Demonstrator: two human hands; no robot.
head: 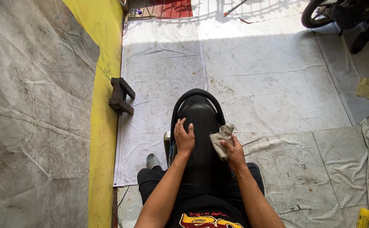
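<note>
Risk assessment: the black curved panel (199, 126), a glossy moulded part with a raised rim, stands propped between the person's knees on the sheeted floor (277, 84), near the middle of its near edge. It is steadied by one flat palm only. In my judgement, hard rubbing on the right flank could tip or twist it leftward, toward the small dark wooden stool (121, 95) by the yellow strip (102, 126). The gritty, marked sheeting could also pass dirt to the cloth and scratch the gloss.

Left hand (184, 137): laid flat on the panel's upper left face, fingers spread and pointing away from the body, grip apart, pressing but not clasping. Forearm runs straight up from the lap.

Right hand (234, 153): grip clamped on a crumpled grey rag (221, 137), held against the panel's right edge, wrist bent inward.

A yellow bottle (364, 217) stands at the floor's near right corner, well apart.
</note>
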